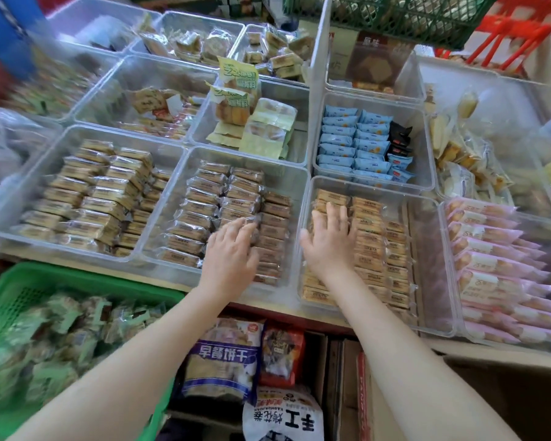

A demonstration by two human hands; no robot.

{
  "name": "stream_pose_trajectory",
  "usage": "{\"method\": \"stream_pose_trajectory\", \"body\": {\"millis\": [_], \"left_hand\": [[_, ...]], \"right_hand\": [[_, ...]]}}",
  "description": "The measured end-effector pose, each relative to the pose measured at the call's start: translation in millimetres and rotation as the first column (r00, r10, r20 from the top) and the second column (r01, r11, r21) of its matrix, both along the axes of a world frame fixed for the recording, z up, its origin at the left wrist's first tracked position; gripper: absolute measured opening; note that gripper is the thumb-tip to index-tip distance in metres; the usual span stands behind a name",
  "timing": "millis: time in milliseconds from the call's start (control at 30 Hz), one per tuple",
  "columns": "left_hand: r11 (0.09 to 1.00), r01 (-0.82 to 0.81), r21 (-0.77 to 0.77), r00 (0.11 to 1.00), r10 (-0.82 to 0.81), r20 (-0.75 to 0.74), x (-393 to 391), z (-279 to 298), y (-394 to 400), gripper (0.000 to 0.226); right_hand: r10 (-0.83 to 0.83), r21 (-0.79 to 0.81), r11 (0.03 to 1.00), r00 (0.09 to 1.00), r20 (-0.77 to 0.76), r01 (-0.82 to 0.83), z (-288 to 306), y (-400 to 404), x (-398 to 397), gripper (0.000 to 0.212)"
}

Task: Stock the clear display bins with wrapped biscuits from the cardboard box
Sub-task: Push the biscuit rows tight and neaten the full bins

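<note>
Two clear bins sit side by side at the front of the counter. The middle bin [159,230] holds rows of brown wrapped biscuits [204,198]. My left hand [233,249] lies on the right part of those rows, its fingertips on a wrapped pack, fingers slightly bent. The neighbouring bin [427,268] holds yellow wrapped biscuits [368,237] stacked in columns, with bare room on its right side. My right hand [330,241] rests flat on the left column, fingers straight and spread. A cardboard box [506,393] is at the lower right, mostly cut off.
Other clear bins hold brown packs [86,192], blue packs [353,144], pink packs [497,268] and yellow-green packs [261,128]. A green basket [23,278] of green-wrapped snacks stands at lower left. Large snack bags [223,354] lie below the counter edge.
</note>
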State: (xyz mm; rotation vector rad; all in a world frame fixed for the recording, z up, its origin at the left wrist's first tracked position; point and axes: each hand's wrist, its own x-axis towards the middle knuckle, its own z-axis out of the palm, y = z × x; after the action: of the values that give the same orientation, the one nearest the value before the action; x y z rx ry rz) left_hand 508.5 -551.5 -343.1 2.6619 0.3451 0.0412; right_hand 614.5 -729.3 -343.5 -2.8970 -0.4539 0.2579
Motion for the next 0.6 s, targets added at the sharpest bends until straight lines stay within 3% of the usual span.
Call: {"method": "stream_pose_trajectory", "body": {"millis": [133,233,333,500,600], "left_hand": [[0.983,-0.121,0.141,0.989,0.131,-0.062,-31,0,83,0.036],[0.982,-0.043,0.186,0.974,0.083,-0.211,-40,6,127,0.033],[0.976,0.148,0.159,0.948,-0.094,-0.303,-37,14,144,0.034],[0.912,0.391,0.123,0.881,-0.332,-0.338,-44,16,156,0.049],[0.876,0.462,0.14,0.845,-0.388,-0.368,-49,10,160,0.052]], "right_hand": [[0.17,0.211,0.95,0.95,0.261,-0.228,8,60,-38,0.026],[0.264,0.252,0.936,0.964,-0.033,-0.247,12,106,-63,0.013],[0.107,0.145,0.987,0.952,-0.286,-0.067,4,137,-73,0.022],[-0.15,0.092,0.977,0.928,-0.341,0.192,-11,146,-73,0.033],[-0.217,0.033,0.97,0.917,-0.335,0.241,-10,150,-72,0.03]]}}
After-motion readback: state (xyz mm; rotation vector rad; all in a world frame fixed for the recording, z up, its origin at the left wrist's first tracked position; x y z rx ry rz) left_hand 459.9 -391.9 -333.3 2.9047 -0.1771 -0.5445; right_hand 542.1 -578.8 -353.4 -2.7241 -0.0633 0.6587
